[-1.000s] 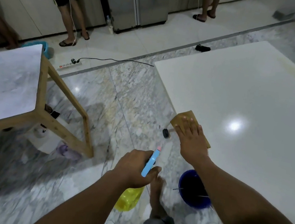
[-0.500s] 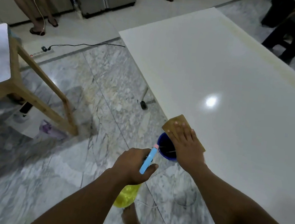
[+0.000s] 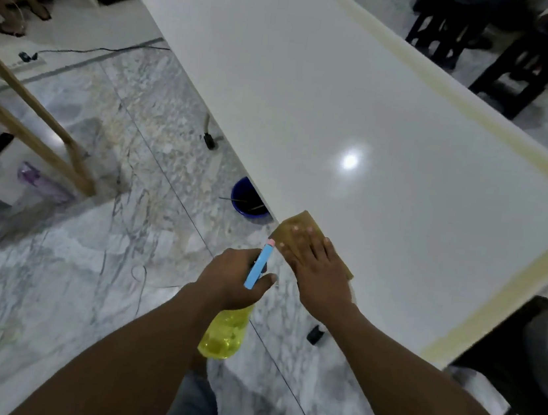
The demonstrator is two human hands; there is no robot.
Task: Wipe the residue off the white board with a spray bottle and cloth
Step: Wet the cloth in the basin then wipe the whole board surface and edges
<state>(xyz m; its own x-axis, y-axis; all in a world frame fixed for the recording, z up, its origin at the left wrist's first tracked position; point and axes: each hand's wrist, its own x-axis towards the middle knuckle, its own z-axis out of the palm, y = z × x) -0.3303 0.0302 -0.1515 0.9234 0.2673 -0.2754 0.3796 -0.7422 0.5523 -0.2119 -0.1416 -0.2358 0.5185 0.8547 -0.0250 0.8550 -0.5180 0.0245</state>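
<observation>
At lower centre, a right hand [image 3: 318,268] pressed flat a tan square cloth [image 3: 301,226] on the glossy white board's [image 3: 348,95] near edge, scrubbing residue, while the left hand [image 3: 236,280] gripped a yellow, blue-triggered plastic spray bottle [image 3: 226,332], ready.

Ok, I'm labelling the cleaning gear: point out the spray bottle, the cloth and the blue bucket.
spray bottle [image 3: 226,334], head view, on its yellow body.
cloth [image 3: 300,218], head view, on its far uncovered corner.
blue bucket [image 3: 250,216], head view, on its outer wall.
</observation>
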